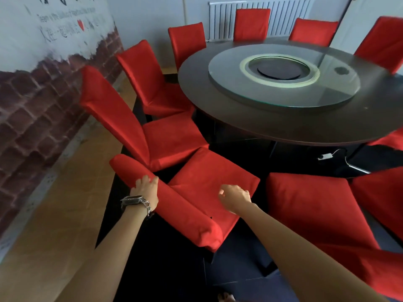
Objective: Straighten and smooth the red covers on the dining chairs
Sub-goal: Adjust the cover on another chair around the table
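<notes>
Directly below me stands a dining chair in a red cover, its backrest (174, 205) nearest me and its seat (213, 177) beyond. My left hand (146, 189), with a watch and bracelet on the wrist, grips the top edge of that backrest. My right hand (234, 198) hovers just above the seat with its fingers loosely curled, holding nothing. Several other red-covered chairs ring the table, one at my right (311, 205) and one to the left (157, 136).
A large dark round table (261, 118) with a glass turntable (283, 77) fills the right middle. A brick-pattern wall (39, 118) runs along the left, with a tan floor strip (72, 192) beside it. A white radiator (220, 20) hangs on the far wall.
</notes>
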Action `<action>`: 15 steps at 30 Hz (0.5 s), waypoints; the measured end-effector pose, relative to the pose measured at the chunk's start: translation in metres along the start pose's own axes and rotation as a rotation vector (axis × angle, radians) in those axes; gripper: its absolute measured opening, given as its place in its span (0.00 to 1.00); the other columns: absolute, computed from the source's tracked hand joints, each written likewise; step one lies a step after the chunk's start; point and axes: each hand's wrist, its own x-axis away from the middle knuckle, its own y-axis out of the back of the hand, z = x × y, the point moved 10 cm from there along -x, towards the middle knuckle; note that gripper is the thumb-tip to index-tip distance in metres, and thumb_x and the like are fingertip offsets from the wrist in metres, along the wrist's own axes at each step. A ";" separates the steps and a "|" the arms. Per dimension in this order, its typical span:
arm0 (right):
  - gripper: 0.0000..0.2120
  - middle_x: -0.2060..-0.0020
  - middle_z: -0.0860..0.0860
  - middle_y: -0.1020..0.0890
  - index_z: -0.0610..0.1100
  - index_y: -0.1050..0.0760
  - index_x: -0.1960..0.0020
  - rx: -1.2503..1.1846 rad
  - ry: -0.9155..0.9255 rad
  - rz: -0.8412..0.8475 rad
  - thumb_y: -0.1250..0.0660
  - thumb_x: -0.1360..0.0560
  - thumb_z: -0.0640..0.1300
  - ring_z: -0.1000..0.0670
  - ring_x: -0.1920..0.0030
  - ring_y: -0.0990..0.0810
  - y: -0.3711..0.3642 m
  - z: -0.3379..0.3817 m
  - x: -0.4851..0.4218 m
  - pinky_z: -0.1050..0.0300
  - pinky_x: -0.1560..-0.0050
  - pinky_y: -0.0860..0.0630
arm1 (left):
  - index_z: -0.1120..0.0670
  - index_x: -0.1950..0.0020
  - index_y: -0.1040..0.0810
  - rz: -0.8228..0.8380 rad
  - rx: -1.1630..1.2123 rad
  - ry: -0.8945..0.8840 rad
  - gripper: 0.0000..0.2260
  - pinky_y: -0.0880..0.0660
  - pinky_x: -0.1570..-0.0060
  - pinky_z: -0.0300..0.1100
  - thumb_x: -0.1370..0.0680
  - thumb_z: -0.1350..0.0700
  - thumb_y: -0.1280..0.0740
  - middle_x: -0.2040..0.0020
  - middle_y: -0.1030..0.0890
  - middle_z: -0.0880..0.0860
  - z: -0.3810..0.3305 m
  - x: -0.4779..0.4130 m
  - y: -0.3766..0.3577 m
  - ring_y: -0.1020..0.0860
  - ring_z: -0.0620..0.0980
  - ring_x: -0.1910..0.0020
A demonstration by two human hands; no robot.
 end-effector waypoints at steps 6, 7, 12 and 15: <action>0.42 0.37 0.43 0.25 0.42 0.32 0.33 -0.242 -0.089 0.301 0.45 0.30 0.75 0.42 0.39 0.25 -0.075 0.055 0.020 0.48 0.39 0.27 | 0.48 0.22 0.59 0.165 -0.111 -0.085 0.41 0.37 0.31 0.56 0.24 0.56 0.32 0.23 0.54 0.58 0.026 -0.023 -0.028 0.50 0.62 0.25; 0.47 0.34 0.43 0.28 0.43 0.37 0.29 -0.203 -0.095 0.323 0.44 0.33 0.77 0.41 0.36 0.27 -0.088 0.064 0.024 0.45 0.37 0.29 | 0.48 0.22 0.61 0.201 -0.088 -0.068 0.44 0.38 0.30 0.58 0.24 0.55 0.31 0.23 0.58 0.59 0.034 -0.027 -0.034 0.53 0.64 0.24; 0.48 0.30 0.46 0.35 0.46 0.51 0.23 0.069 -0.051 0.128 0.31 0.32 0.66 0.40 0.31 0.34 -0.096 0.088 0.028 0.37 0.32 0.37 | 0.47 0.24 0.68 0.234 0.096 0.014 0.51 0.40 0.31 0.64 0.27 0.46 0.28 0.27 0.69 0.66 0.074 -0.052 -0.049 0.54 0.71 0.26; 0.42 0.28 0.46 0.38 0.46 0.53 0.22 0.187 0.093 -0.040 0.34 0.27 0.57 0.43 0.31 0.35 -0.093 0.101 0.030 0.41 0.30 0.39 | 0.43 0.24 0.65 0.220 0.159 -0.051 0.53 0.36 0.32 0.59 0.30 0.46 0.25 0.30 0.70 0.73 0.075 -0.068 -0.052 0.48 0.70 0.26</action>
